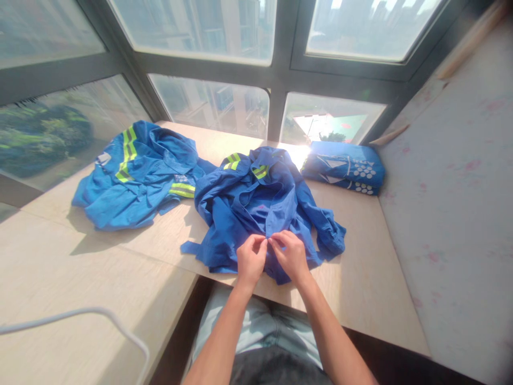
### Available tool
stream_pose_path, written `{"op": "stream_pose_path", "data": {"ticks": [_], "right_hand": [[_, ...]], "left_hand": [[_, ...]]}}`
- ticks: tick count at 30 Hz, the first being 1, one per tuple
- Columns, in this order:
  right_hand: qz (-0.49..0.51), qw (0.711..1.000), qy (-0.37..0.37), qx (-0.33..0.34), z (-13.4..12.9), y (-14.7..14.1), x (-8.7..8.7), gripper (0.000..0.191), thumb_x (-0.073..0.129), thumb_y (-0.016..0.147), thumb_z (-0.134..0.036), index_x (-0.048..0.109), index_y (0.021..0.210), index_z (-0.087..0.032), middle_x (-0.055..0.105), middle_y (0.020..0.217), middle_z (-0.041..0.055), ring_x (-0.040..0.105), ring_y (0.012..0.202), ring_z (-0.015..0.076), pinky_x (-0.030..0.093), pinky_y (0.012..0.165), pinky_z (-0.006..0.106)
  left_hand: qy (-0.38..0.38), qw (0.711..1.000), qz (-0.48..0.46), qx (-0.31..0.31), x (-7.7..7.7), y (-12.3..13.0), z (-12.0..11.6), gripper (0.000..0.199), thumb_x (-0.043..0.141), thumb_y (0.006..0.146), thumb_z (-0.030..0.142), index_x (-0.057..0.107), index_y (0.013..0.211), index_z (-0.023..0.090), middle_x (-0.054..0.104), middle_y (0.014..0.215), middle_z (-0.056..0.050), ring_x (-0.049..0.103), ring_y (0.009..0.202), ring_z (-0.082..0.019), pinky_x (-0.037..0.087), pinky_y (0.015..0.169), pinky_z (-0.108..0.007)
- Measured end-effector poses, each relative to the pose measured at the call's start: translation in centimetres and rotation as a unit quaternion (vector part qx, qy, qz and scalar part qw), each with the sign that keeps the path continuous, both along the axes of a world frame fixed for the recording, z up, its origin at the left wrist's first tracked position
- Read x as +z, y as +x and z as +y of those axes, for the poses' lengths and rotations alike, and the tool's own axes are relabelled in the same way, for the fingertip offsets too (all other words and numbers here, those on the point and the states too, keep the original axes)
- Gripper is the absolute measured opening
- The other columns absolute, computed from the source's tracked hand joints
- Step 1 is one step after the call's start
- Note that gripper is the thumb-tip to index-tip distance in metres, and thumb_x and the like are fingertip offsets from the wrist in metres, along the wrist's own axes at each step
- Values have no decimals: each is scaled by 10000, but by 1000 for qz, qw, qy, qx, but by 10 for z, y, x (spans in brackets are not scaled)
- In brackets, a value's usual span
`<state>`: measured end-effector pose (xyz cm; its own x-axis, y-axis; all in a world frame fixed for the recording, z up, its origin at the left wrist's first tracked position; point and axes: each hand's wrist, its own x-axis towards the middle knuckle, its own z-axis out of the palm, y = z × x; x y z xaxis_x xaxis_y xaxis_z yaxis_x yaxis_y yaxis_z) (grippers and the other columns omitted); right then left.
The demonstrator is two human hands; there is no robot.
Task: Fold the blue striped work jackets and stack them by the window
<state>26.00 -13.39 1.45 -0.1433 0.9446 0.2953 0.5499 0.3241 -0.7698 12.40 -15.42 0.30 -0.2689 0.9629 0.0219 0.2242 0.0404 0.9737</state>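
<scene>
A dark blue jacket (228,224) with yellow-green and grey stripes lies rumpled at the middle of the wooden surface, its collar toward the window. Both hands meet at the front opening of this jacket, near its lower part. My left hand (252,258) pinches the cloth edge between thumb and finger. Right beside it, fingertips almost touching, my right hand (289,254) pinches the same edge. Whether a button sits between the fingertips is too small to tell. One sleeve of the jacket stretches out to the right.
A lighter blue garment (132,182) with bright stripes lies crumpled at the left. Folded blue cloth (342,167) with white print rests at the back right, by the wall (449,214). A white cable (92,310) curves over the wooden surface (60,262) at lower left. Windows stand behind.
</scene>
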Motion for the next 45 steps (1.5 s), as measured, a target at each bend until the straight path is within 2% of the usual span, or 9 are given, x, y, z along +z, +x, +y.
{"op": "stream_pose_path", "data": {"ticks": [5,9,14,17,23,30,38,41,45], "right_hand": [[61,997,0,-44,-5,-5,1,195,573,948,-301,719,853,-213,704,821,43,622,764,184,493,731,292],[154,982,-63,-91,-8,-12,1,194,613,913,-337,726,838,-199,719,834,40,644,764,182,492,706,280],[269,940,-162,-130,-9,-17,-8,247,671,856,-417,723,860,-175,720,829,41,641,759,186,489,694,284],[315,922,-181,-134,-9,-20,-10,277,671,853,-442,708,874,-168,706,819,38,624,741,178,486,683,283],[246,954,-117,-123,-9,-19,-4,251,627,895,-422,709,878,-185,710,887,47,641,832,188,497,755,286],[239,954,-167,-74,-4,-7,-11,292,622,886,-464,699,866,-183,712,823,41,635,745,184,499,695,285],[220,961,-161,-54,-2,-1,-2,259,652,862,-431,723,883,-183,737,886,58,656,816,202,504,759,303],[281,936,-195,-80,-2,-4,-4,275,690,815,-451,714,843,-178,720,827,46,634,765,189,496,706,292],[384,882,-254,-105,-5,-10,-4,307,752,731,-459,695,809,-168,679,764,26,575,665,146,450,602,254]], "left_hand": [[-61,977,-198,44,0,8,3,182,749,757,329,707,824,165,734,792,-32,679,746,-164,532,743,-274],[-82,957,-270,65,-1,13,2,219,788,711,322,700,817,152,713,754,-16,638,698,-132,505,712,-249],[-31,969,-237,66,1,16,0,219,792,731,325,698,829,153,713,777,-20,644,731,-138,504,725,-247],[-20,976,-208,60,1,18,-1,220,779,755,341,697,842,156,709,781,-22,645,732,-144,506,725,-253],[-69,965,-247,56,1,18,-1,235,780,729,340,680,823,149,692,774,-20,626,735,-145,484,715,-250],[-52,972,-227,43,0,15,-1,213,763,742,320,668,845,161,687,785,-14,641,761,-150,500,742,-254],[-30,985,-168,13,-3,13,-2,174,734,782,311,671,865,172,705,809,-23,672,771,-163,527,740,-257],[-23,991,-134,5,-4,12,-3,168,716,803,326,682,874,178,715,814,-26,684,762,-170,537,728,-265],[-12,999,-48,-3,-4,12,-5,145,678,845,330,710,893,196,734,822,-36,691,740,-179,540,714,-280]]}}
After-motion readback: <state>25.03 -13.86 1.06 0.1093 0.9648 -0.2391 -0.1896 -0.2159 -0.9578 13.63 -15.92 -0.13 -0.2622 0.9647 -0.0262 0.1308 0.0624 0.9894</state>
